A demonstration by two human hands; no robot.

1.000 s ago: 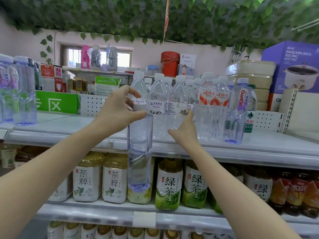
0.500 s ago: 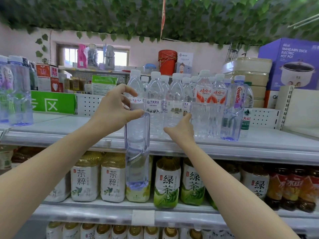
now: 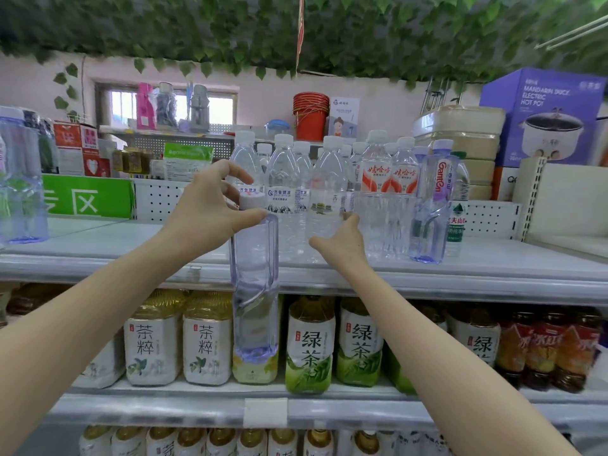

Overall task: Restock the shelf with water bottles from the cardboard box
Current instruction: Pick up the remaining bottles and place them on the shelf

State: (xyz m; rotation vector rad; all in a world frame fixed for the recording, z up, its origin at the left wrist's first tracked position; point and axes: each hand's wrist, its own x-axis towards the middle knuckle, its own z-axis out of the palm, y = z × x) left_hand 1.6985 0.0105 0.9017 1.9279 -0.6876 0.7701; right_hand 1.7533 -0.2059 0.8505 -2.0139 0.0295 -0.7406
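Note:
My left hand [image 3: 210,209] pinches the white cap and neck of a tall clear water bottle [image 3: 254,291], which hangs upright in front of the top shelf [image 3: 460,274] edge. My right hand [image 3: 342,241] reaches onto that shelf, fingers against the side of a clear bottle [image 3: 324,205] in the front row. A cluster of water bottles [image 3: 388,192] stands behind, and a blue-tinted Ganten bottle [image 3: 432,209] is at the row's right end. The cardboard box is not in view.
More blue-tinted bottles [image 3: 19,179] stand at the far left of the top shelf. Tea bottles [image 3: 207,337] fill the shelf below. A hot pot box [image 3: 543,116] and stacked containers [image 3: 460,136] sit at the back right. Bare shelf surface lies left of the cluster.
Both hands have stayed nearly where they were; the held bottle has shifted slightly. The camera view has drifted a little.

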